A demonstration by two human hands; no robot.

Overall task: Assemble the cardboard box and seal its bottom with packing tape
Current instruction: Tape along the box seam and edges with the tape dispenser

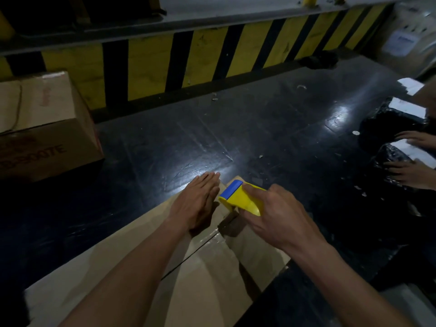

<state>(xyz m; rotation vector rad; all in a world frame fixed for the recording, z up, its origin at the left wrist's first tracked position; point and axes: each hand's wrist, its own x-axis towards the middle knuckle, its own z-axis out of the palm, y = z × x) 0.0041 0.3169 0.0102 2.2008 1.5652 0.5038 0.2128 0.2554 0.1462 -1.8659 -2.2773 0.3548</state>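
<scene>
The box sat at six o'clock, flaps shut, shiny tape already over part of the seam. The left hand pressed flat, fingers open. The right hand gripped the tape roller near the far edge.

The left hand lies flat on the cardboard box, fingers toward 12 o'clock. Just beside it at 3 o'clock, the right hand grips a yellow tape dispenser over the taped seam.
</scene>
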